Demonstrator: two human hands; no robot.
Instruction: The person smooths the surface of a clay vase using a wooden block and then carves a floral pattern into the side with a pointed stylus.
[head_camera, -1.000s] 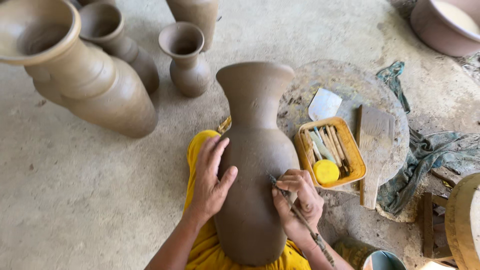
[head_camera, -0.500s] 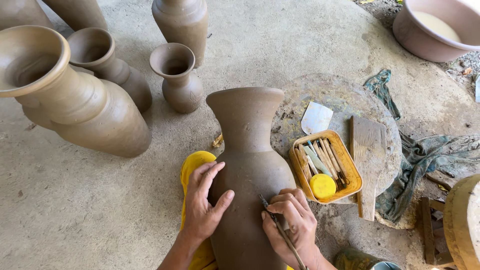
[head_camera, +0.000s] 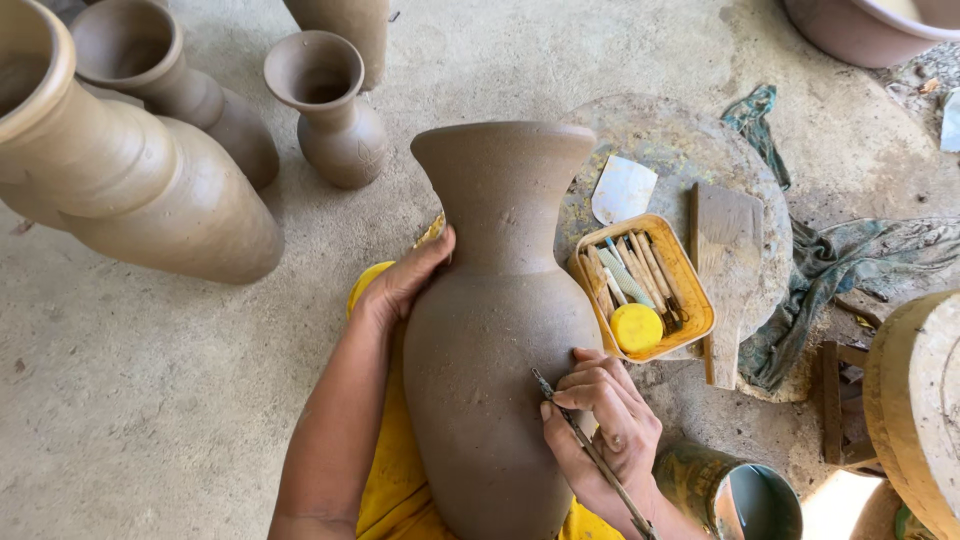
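A tall unfired brown clay vase (head_camera: 500, 330) leans across my lap over yellow cloth (head_camera: 390, 490). My left hand (head_camera: 405, 280) presses flat against the vase's left shoulder, just under the neck. My right hand (head_camera: 600, 425) grips a thin carving tool (head_camera: 590, 450) like a pencil, its tip touching the vase's belly at the lower right.
Several other clay vases (head_camera: 130, 170) stand at the left and back on the concrete floor. An orange tray (head_camera: 690, 300) of tools and a yellow sponge sits on a round slab with a wooden paddle (head_camera: 725, 270). A metal can (head_camera: 740, 490), rags and a basin (head_camera: 860, 30) lie right.
My left hand has slid up from the vase's belly to its shoulder near the neck. The view has shifted down and closer. My right hand keeps the tool on the clay.
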